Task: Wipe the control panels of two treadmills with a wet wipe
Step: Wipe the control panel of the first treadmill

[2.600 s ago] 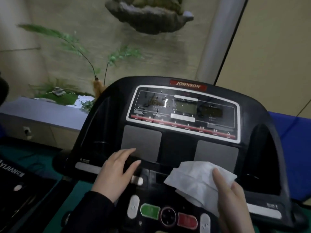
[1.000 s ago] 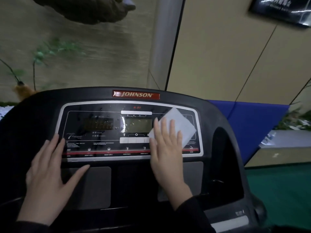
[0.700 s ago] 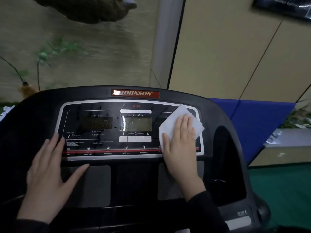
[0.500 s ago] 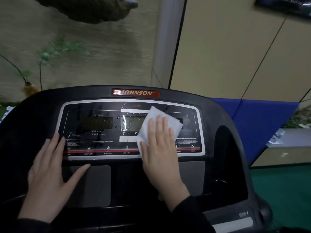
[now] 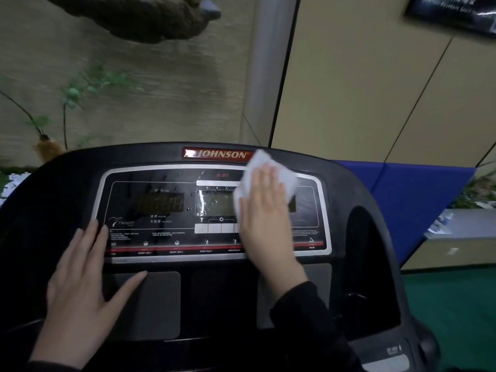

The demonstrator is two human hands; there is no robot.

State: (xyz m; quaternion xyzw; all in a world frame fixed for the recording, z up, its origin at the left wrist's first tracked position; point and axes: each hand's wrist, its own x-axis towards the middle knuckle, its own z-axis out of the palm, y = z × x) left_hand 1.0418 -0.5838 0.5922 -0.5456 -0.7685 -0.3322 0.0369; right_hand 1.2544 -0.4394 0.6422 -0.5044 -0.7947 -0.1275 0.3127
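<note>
**Wipe pressed flat on the panel, upper right**

Head view. I see the right hand [image 5: 264, 218] laid flat, fingers straight and together, palm down on the wipe [image 5: 257, 167]. It is not pinching the wipe; the open palm pins it against the panel [image 5: 161, 210]. White corners of the wipe stick out past the fingertips, toward the red logo [image 5: 218, 153], and to the outer side of the hand. The wipe's top corner overlaps the panel's upper frame, just beside the logo. The centre display [image 5: 214, 202] lies just inward of the thumb side, with streaks and droplets showing on it. A dark sleeve [image 5: 308, 318] covers the wrist.

The left hand [image 5: 80, 285] is open and empty, fingers spread, resting on the console well apart from the wipe. Its fingertips touch the panel's lower left corner; its thumb lies on the grey pad [image 5: 155, 304] below.
</note>
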